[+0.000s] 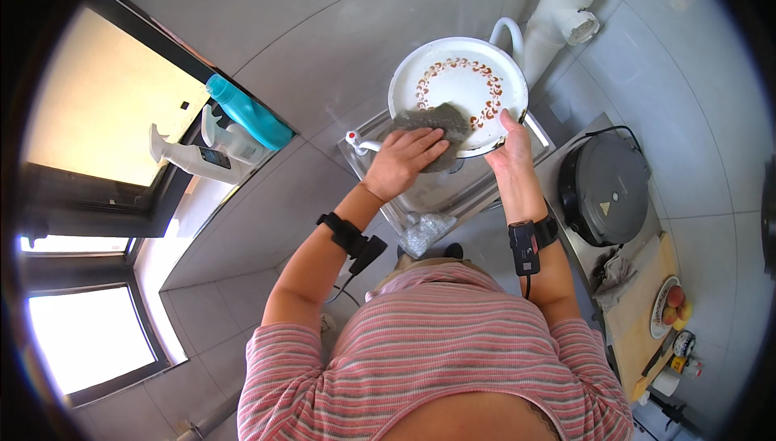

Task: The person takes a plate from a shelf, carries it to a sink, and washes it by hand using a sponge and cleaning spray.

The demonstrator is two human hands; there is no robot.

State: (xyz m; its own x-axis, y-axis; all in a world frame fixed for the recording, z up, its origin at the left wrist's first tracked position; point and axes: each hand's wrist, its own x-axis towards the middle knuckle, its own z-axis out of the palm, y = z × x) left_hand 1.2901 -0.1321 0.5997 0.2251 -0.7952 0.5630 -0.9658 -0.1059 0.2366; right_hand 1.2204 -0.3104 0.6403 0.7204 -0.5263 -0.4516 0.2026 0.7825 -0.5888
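A round white enamel plate [458, 86] with a ring of reddish-brown pattern is held up over a metal sink [424, 192]. My right hand [512, 144] grips its lower right rim, thumb on the face and fingers behind. Spread flat, my left hand [406, 159] presses a grey-brown cloth [433, 122] against the plate's lower left part. Beside that hand is a white tap handle [356, 139] with a red dot. Crumpled clear plastic [426, 233] lies at the sink's near edge. Which arm is left or right follows from the body's view.
A blue-green bottle [251, 113] and white spray bottles [200, 159] stand on the window ledge at left. To the right are a black round electric appliance [609, 189], a wooden board [636, 320], a knife [659, 353] and a plate of fruit [658, 310]. A white pipe [555, 16] rises behind.
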